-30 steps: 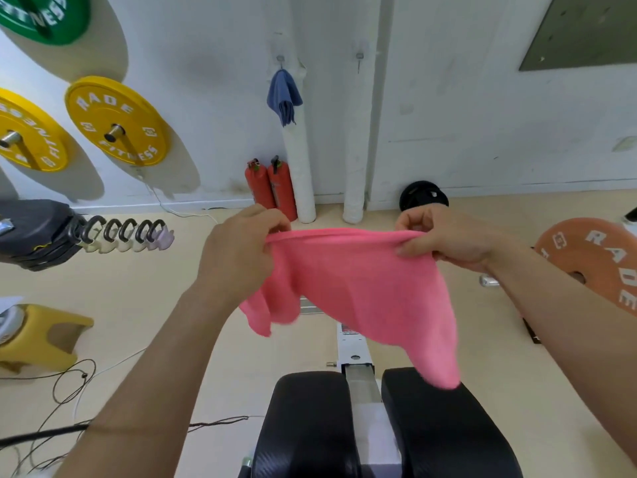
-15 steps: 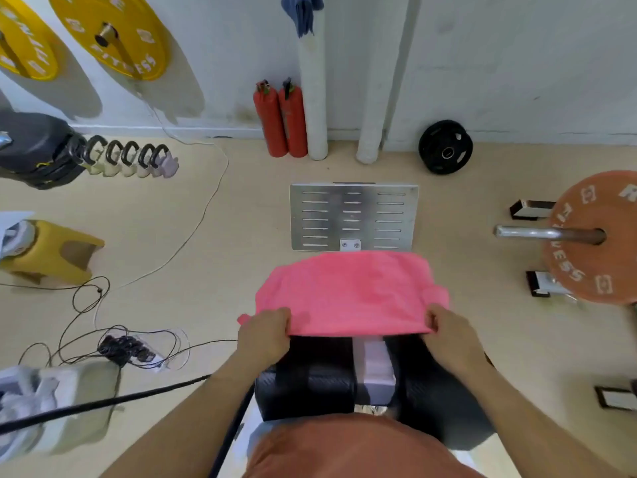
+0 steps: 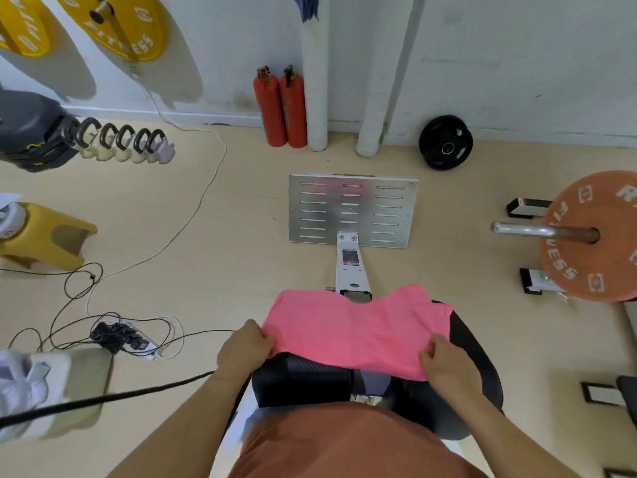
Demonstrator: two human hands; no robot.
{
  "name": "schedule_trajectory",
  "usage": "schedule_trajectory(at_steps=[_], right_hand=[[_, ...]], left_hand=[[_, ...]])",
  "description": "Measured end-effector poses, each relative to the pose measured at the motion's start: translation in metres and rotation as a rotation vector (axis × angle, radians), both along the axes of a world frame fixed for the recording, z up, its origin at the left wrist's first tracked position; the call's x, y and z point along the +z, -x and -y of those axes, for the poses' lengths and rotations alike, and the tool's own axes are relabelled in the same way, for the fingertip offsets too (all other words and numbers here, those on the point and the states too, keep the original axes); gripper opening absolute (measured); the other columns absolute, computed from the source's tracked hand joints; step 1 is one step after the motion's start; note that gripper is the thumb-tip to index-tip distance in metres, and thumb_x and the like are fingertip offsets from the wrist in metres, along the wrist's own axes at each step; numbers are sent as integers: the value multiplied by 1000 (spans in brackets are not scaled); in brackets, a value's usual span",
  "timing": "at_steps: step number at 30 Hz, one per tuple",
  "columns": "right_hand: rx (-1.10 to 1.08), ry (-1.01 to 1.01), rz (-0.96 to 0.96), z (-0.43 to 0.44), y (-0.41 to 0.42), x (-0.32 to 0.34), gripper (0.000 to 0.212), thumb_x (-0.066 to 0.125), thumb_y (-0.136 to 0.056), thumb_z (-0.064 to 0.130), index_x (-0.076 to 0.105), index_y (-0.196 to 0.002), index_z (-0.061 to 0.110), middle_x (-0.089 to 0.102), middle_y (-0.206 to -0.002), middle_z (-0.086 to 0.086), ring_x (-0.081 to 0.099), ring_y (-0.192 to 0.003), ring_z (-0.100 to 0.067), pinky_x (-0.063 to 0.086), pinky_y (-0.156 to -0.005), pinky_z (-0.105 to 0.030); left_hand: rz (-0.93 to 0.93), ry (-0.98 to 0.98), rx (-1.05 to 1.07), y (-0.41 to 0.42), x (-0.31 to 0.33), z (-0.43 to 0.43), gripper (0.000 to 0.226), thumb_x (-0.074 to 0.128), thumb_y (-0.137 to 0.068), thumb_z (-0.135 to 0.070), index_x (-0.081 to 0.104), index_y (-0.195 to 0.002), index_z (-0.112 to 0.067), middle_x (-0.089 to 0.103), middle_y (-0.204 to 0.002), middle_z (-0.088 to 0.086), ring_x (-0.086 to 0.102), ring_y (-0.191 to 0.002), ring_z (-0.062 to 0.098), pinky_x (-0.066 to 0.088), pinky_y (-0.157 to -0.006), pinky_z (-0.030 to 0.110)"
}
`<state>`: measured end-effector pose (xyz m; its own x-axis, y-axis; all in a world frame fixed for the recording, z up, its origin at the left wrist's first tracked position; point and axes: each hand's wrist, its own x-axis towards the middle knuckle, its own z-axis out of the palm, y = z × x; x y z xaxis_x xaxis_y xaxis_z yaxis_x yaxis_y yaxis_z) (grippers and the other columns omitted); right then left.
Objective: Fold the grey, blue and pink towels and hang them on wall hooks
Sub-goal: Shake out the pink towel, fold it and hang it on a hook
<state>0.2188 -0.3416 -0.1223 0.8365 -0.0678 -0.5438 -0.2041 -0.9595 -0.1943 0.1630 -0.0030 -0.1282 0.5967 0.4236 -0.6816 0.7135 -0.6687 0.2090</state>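
It was a gym. Taking the steel footplate (image 3: 351,210) as ref: yellow wt plates (image 3: 117,22) hung on the wall far behind-left, a row of kettlebells (image 3: 124,141) sat left, a black plate (image 3: 445,142) behind-right, and an orange plate (image 3: 586,236) on a bar to the right.

Both bare forearms reach forward from the lower edge of the view, angled slightly toward each other. Left hand (image 3: 245,350): back of hand up, fingers curled, pinching the near left corner of the pink towel (image 3: 351,331). Right hand (image 3: 444,365): back of hand up, fingers curled, pinching the near right corner. Hands well apart, roughly level.
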Motion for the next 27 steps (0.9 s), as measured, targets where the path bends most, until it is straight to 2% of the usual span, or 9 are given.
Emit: schedule_trajectory(at_steps=[3,8,14,15,18,20,23,25,27], right_hand=[[-81,56,-12,-1,-1,0,19,38,-95,24,43,-111,15,56,-86,-5,52,-71,-25,36,-52,-31],[-142,113,1,6,-9,-5,39,39,-94,23,41,-132,16,46,-115,-15,50,-94,-32,39,-66,-35],[-270,-32,19,-4,-24,-3,36,46,-88,4,62,-119,11,64,-116,-12,60,-94,-27,44,-67,-29],[-438,-168,28,-7,-27,-1,35,49,-86,0,65,-116,10,65,-115,-12,58,-89,-25,43,-62,-27],[-1078,-938,-52,-15,-44,18,32,57,-83,-11,67,-107,5,68,-103,-13,60,-83,-21,47,-64,-25],[-1229,-1282,-110,-21,-56,42,23,51,-88,-10,65,-98,6,70,-84,-8,61,-69,-14,46,-60,-22],[-1151,-1639,-211,-32,-71,92,29,39,-93,-4,66,-94,6,70,-73,-8,59,-53,-11,47,-47,-20],[-1003,-1786,-263,-42,-80,124,26,43,-92,2,68,-96,2,72,-83,-12,69,-67,-18,57,-58,-24],[-811,-1808,-235,-50,-88,150,21,59,-85,12,66,-102,1,69,-96,-14,67,-84,-22,57,-75,-30]], left_hand=[[-63,-52,-14,2,1,-2,43,42,-89,-50,42,-108,-12,63,-99,7,54,-82,26,40,-73,33],[-99,135,23,3,-9,-10,39,47,-91,-51,49,-108,-15,65,-90,5,65,-72,21,52,-76,33],[177,111,306,-6,-8,-1,16,68,-75,-16,73,-89,-22,73,-91,-2,66,-87,20,51,-82,31],[249,171,419,-11,-4,4,21,64,-75,-7,75,-86,-22,73,-91,0,66,-88,22,52,-81,31],[497,557,917,-38,25,18,29,51,-72,10,72,-77,-10,69,-79,11,59,-76,28,46,-63,31],[575,778,1031,-61,52,28,36,39,-70,17,68,-77,-4,64,-73,15,52,-69,27,38,-58,29],[613,938,884,-93,95,53,42,33,-71,15,69,-73,-6,66,-75,13,58,-72,27,47,-68,34],[596,1034,722,-109,124,73,37,42,-80,3,74,-74,-13,67,-76,7,61,-75,23,49,-76,34],[607,1008,434,-120,147,89,25,53,-91,-17,75,-93,-28,66,-74,0,58,-72,19,47,-75,33]])
